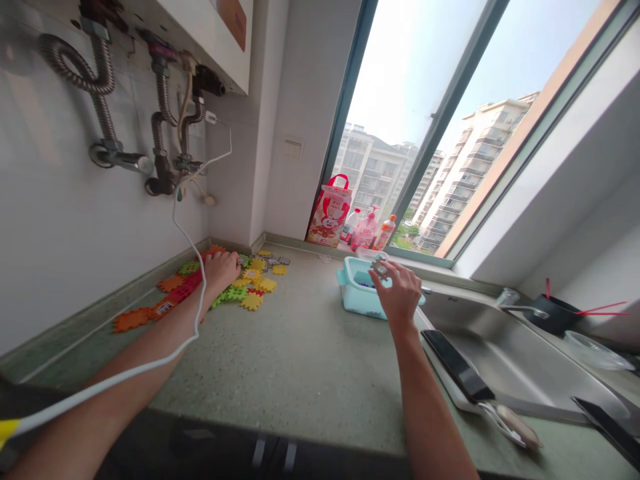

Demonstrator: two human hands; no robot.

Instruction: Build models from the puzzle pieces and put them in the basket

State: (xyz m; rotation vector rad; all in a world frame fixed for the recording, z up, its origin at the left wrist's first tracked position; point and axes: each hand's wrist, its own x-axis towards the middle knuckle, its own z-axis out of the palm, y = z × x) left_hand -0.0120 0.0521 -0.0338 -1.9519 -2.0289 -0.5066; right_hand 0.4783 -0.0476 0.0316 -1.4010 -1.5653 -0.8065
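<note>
My left hand (221,270) rests at the back left of the counter among gear-shaped plastic pieces, its fingers curled down; whether it grips one is hidden. Orange pieces (134,320) and red pieces (187,287) lie to its left, yellow pieces (251,301) and green pieces (233,294) to its right. Further back are grey pieces (273,261). My right hand (401,293) pinches a grey gear piece (380,268) above the right side of a light blue bin (365,304). Dark blue pieces (367,285) show inside the bin.
A white cable (187,340) crosses over my left forearm. Right of the bin are a steel sink (505,353) and a black phone-like slab (457,365) at its edge. Pink bottles (365,230) and a red-handled bag (330,217) stand by the window.
</note>
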